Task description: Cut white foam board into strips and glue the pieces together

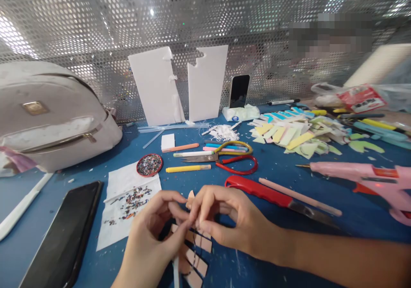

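My left hand (157, 230) is closed, thumb and fingers pinched at the upper part of a peach-coloured cut-out (199, 262) with several flat strips fanning to the right. My right hand (233, 217) is closed too, its fingertips meeting the left ones over the cut-out; what it pinches is hidden. A thin dark beaded strand (194, 251) runs down across the strips below both hands. Left of them, a white paper sheet (109, 230) bears a scatter of small dark and coloured bits. At its top edge sits a red-rimmed round dish (137, 166) full of similar bits.
Scissors (236, 156), several markers (188, 168), a red-handled knife (260, 190) and a pink glue gun (356, 174) lie on the blue table. A phone (61, 241) and a bag (58, 121) are at left. White boards (157, 89) and paper scraps (285, 129) stand or lie behind.
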A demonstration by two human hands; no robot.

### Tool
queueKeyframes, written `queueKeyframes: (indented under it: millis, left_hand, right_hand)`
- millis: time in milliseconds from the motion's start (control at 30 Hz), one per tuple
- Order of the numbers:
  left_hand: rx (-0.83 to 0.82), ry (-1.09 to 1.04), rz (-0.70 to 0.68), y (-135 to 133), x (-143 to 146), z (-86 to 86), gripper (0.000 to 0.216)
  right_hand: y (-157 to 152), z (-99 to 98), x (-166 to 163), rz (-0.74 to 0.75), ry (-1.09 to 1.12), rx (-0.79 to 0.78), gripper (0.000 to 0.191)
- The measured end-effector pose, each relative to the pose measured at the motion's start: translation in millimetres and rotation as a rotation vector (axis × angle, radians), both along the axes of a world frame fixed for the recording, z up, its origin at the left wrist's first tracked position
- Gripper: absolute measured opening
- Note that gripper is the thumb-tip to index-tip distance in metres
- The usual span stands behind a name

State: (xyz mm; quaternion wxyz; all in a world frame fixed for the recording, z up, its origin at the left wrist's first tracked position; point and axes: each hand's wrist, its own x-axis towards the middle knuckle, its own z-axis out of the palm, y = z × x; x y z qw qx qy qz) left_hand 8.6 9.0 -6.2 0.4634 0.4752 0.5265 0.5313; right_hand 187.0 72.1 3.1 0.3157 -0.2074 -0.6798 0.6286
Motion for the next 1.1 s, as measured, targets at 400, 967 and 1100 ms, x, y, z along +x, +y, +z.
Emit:
queueKeyframes:
  millis: [400,967,1100]
  left_hand:
    - [0.053,-0.018,-0.081,4.1,-7.2,-1.1,0.020]
    - [0.070,-0.078,0.052,-3.5,2.2,7.5,0.022]
    - [0.074,-0.076,0.042,-3.8,2.2,5.6,0.023]
  right_hand:
    - [1.6,0.2,-2.5,-0.121,-0.023,0.046,0.007]
    - [-2.1,3.1,-4.2,-0.115,-0.159,0.034,0.016]
    - [-2.7,1.4,-4.1,-0.117,-0.126,0.032,0.015]
